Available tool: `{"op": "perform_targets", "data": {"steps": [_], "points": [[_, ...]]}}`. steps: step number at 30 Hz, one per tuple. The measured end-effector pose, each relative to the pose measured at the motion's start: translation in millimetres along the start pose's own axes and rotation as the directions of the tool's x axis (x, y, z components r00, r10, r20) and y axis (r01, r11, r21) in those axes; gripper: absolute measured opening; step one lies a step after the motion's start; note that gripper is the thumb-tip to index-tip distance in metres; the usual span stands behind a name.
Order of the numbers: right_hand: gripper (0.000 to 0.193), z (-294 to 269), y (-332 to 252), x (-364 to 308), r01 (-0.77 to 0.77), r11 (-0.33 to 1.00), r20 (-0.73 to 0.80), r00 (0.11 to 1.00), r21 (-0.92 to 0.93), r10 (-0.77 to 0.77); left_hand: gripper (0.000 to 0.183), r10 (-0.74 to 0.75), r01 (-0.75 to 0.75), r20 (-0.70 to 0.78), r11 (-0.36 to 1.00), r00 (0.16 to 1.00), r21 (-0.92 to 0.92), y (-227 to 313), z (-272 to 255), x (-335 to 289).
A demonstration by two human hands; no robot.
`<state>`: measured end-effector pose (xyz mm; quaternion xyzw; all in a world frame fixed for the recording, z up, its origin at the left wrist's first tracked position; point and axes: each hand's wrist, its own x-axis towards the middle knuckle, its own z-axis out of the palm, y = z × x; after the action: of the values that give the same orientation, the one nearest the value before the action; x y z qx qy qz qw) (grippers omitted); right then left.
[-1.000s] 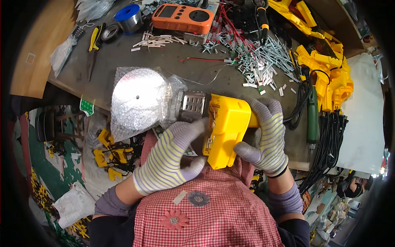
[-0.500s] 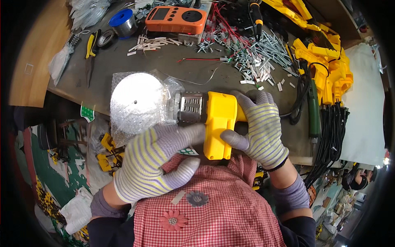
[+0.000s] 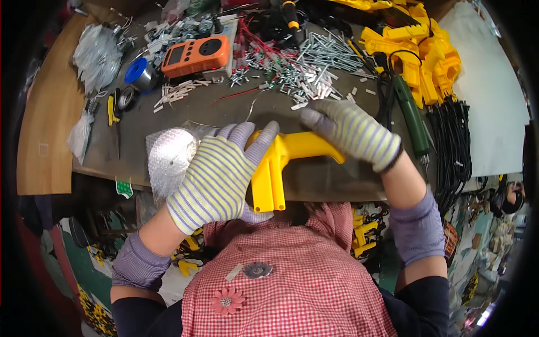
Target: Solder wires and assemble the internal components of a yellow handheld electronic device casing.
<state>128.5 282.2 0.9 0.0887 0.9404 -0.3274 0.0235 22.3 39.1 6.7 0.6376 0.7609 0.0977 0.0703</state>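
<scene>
My left hand (image 3: 216,174), in a yellow-and-grey striped glove, wraps round the front of a yellow pistol-shaped tool (image 3: 275,168). The tool's curved handle (image 3: 311,145) extends to the right. At its left end a round silver plate (image 3: 171,151) is covered in bubble wrap; my left hand hides the metal neck between plate and housing. My right hand (image 3: 353,135), gloved alike, is just above and right of the handle. Its fingers stretch left toward a pile of small white pieces (image 3: 314,84), and nothing shows in them.
An orange meter (image 3: 196,56), a solder spool (image 3: 141,76) and yellow-handled pliers (image 3: 114,118) lie on the left of the bench. Long screws (image 3: 331,50) are heaped at the back. Yellow housings (image 3: 426,62), a green screwdriver (image 3: 412,115) and black cords (image 3: 449,140) lie right.
My left hand has moved onto the tool's front and closed round it. My right hand has let go of the housing and moved up and right. The view has shifted.
</scene>
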Motion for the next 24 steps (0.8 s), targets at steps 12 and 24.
{"op": "perform_targets", "data": {"steps": [12,24], "points": [[0.03,36.4,-7.5,-5.6,-0.064,0.945,-0.305,0.952,-0.322,-0.039,0.131,0.059,-0.058,0.03,0.998,0.998,-0.03,10.7,-27.5,14.3],[0.018,-12.0,35.4,20.7,0.145,0.911,-0.37,0.881,-0.385,-0.296,0.086,0.129,-0.16,-0.201,0.976,0.971,-0.146,29.5,4.8,59.9]]}}
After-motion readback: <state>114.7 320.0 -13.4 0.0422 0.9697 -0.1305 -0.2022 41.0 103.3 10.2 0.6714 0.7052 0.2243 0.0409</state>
